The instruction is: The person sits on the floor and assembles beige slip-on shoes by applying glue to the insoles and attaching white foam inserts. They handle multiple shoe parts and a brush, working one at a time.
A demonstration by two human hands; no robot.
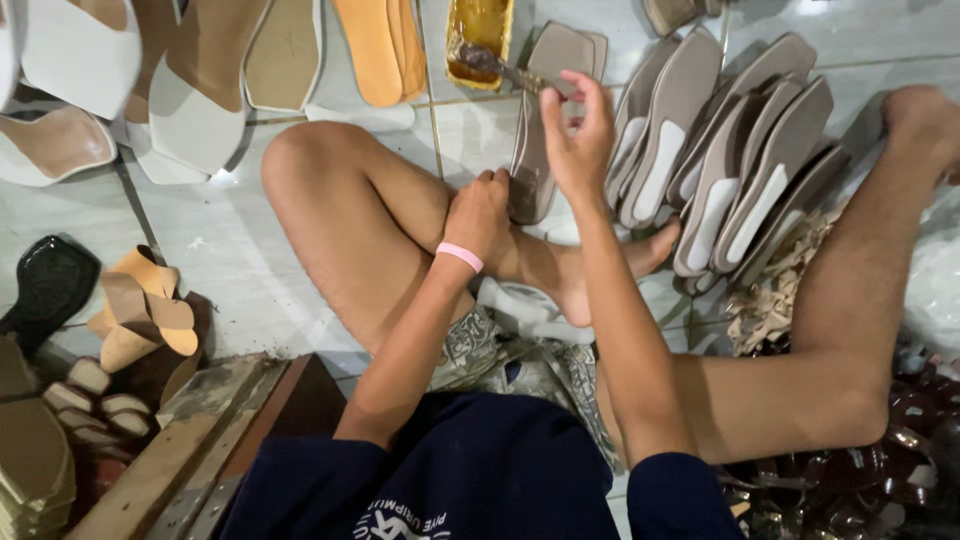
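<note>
The left hand [478, 212] curls closed around the lower end of a grey sole [545, 120], which rises toward 12 o'clock from it. The right hand [578, 135], at 2 o'clock from the left, pinches a brush [500, 66] over the sole's upper part. The brush tip reaches into a glue tin [480, 35] at 11 o'clock. Stacked soles [735, 160] lean at 3 o'clock on the floor [220, 250].

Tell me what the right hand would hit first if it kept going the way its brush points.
The right hand holds a brush aimed up and left. Its bristle end already reaches the yellow glue tin, so the tin likely comes first, though depth is unclear.
</note>
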